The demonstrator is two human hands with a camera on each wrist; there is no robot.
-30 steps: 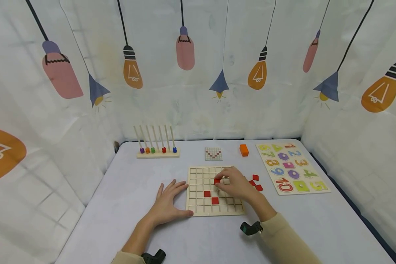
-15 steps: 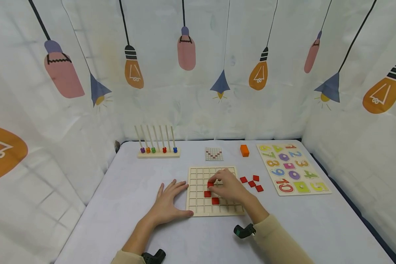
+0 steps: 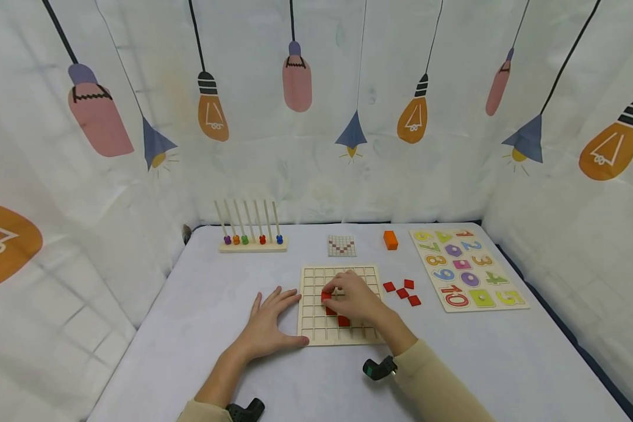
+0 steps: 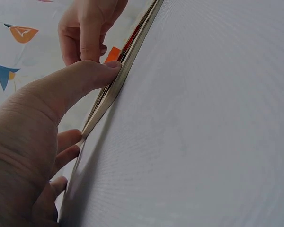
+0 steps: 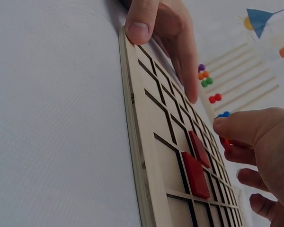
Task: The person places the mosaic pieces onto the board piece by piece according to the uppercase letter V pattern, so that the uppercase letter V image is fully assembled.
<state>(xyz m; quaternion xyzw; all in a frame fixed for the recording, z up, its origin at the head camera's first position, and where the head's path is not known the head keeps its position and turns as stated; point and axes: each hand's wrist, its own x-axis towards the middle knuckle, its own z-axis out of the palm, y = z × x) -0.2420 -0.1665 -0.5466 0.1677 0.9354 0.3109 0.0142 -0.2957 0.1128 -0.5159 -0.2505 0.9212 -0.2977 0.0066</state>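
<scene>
A wooden grid board [image 3: 313, 336] lies on the white table. My left hand [image 3: 266, 325] has its fingers spread beside the board's left edge, the thumb resting on the near left corner. Over the board, my right hand [image 3: 354, 302] pinches a red square tile [image 3: 326, 297] between thumb and fingertips. In the right wrist view, the held tile is mostly hidden behind the thumb. Two other red tiles, one nearer [image 5: 196, 175] and one farther [image 5: 199, 149], sit in grid cells diagonal to each other. Several loose red tiles [image 3: 402, 293] lie right of the board.
Behind the board lies a small pattern card [image 3: 341, 246], with an orange block [image 3: 390, 240] to its right. A bead stand with upright pegs [image 3: 253, 248] is at the back left. A number puzzle board [image 3: 485, 308] lies at the right.
My right hand has moved left across the board with the red tile, coming over the cells behind the two placed tiles. My left hand has stayed still.
</scene>
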